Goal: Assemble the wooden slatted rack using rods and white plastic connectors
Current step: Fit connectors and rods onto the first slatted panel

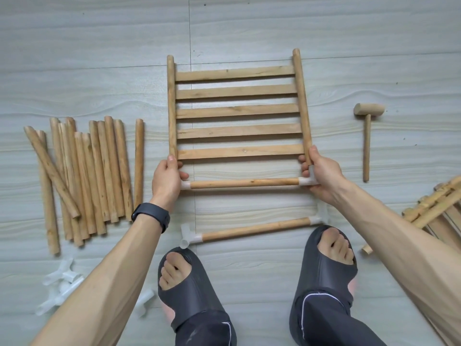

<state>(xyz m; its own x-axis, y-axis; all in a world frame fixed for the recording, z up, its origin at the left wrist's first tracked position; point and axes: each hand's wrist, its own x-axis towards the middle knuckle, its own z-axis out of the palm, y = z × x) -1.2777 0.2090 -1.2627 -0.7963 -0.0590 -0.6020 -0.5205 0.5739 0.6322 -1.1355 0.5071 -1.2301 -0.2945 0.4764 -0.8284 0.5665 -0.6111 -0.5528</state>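
Slatted rack panel [238, 111] lay flat on the floor at centre, side rails pointing away from the person, five slats running crosswise.
Far left: loose rods [82, 176] heaped, mostly lengthwise near-to-far, with spare white connectors [59, 283] nearer the person. Left hand [166, 177] curled round the near end of the left rail, by the connector on the cross rod [244, 183]. That rod lay left-to-right along the panel's near edge, a white connector on each end. Right hand [321, 174] gripped the right rail's near end and its connector. Second capped rod [254, 229] lay nearer the feet, slightly tilted. Wooden mallet [366, 136] to the right, head away; stacked panels [434, 211] at far right.
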